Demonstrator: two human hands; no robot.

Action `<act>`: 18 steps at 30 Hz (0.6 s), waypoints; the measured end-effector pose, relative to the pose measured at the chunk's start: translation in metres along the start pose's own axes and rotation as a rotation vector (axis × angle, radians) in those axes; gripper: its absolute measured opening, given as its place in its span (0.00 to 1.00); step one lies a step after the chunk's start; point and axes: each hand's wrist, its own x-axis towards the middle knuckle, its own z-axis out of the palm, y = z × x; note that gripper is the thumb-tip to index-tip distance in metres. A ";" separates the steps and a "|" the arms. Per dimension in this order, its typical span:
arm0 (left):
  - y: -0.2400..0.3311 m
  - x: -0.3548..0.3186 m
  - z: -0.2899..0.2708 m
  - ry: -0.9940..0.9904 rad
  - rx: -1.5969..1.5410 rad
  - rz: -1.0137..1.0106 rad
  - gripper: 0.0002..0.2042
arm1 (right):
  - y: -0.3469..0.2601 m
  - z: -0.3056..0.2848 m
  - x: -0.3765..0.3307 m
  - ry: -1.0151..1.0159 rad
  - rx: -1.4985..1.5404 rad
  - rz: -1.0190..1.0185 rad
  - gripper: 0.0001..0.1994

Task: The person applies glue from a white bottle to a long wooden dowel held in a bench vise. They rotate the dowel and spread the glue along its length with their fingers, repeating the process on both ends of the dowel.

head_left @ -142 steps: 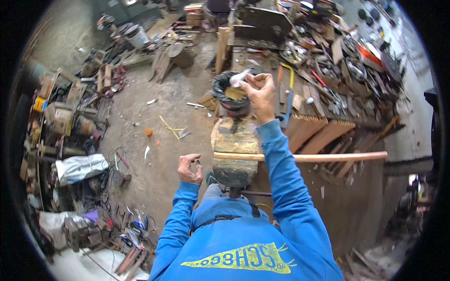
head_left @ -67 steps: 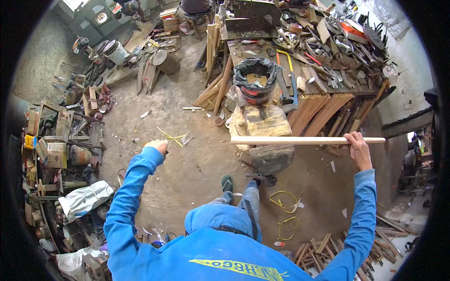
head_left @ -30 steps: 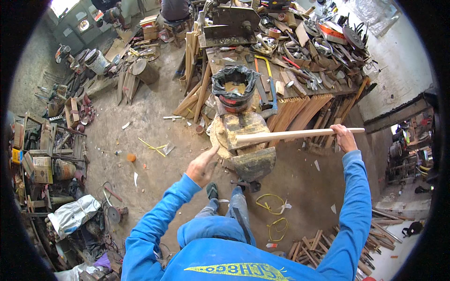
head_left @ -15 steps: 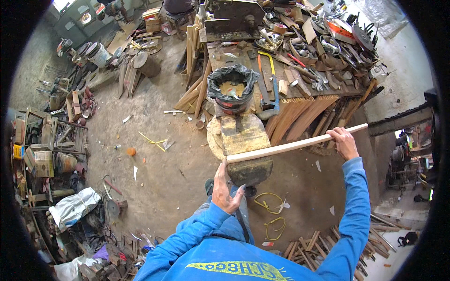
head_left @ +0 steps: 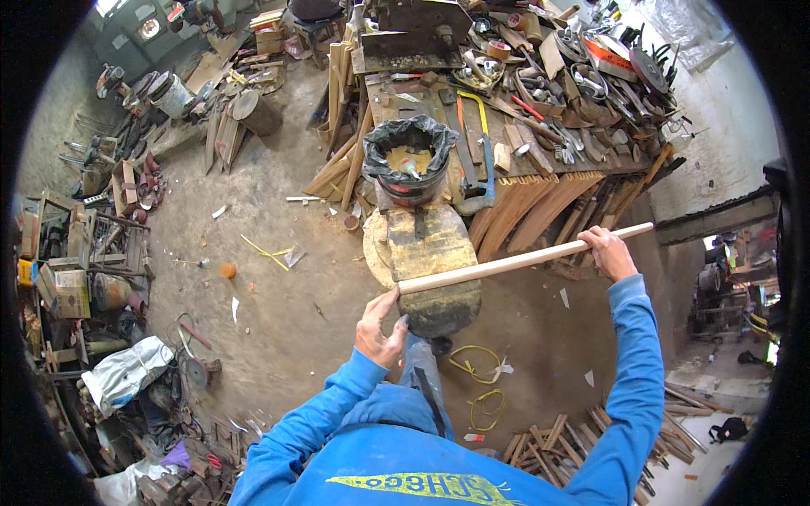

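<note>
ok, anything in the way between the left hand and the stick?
Nothing visible. The left hand is right at the left end of the stick; actual contact is hard to confirm. The bucket stands beyond the stick, not between them.

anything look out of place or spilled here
Yes, litter on the floor: yellow straps lie in loose loops right of the legs, and crossed yellow strips and a white scrap lie to the left, as if dropped. No damage shows on the stick.
</note>
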 end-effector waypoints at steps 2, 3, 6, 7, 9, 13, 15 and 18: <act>0.001 0.000 -0.002 0.002 0.002 0.029 0.30 | 0.001 0.006 -0.002 0.018 -0.011 -0.031 0.12; 0.003 0.001 -0.002 0.002 0.022 0.008 0.30 | 0.003 0.007 -0.002 0.016 -0.036 -0.032 0.13; 0.020 -0.004 -0.005 -0.019 0.003 0.152 0.31 | 0.009 -0.002 -0.006 0.141 -0.020 -0.019 0.15; 0.028 -0.006 -0.006 -0.032 0.007 0.214 0.31 | 0.012 -0.012 -0.009 0.203 0.009 -0.011 0.16; 0.048 -0.013 -0.009 0.021 0.057 0.295 0.32 | 0.011 -0.036 -0.017 0.266 0.029 -0.006 0.17; 0.076 -0.003 -0.029 0.337 0.116 0.423 0.34 | -0.035 -0.090 -0.039 0.116 0.069 0.001 0.18; 0.089 0.001 -0.042 0.449 0.001 0.309 0.40 | -0.081 -0.111 -0.045 0.057 0.205 0.002 0.19; 0.115 -0.003 -0.053 0.081 -0.211 0.347 0.40 | -0.169 -0.125 -0.051 0.158 0.521 -0.042 0.15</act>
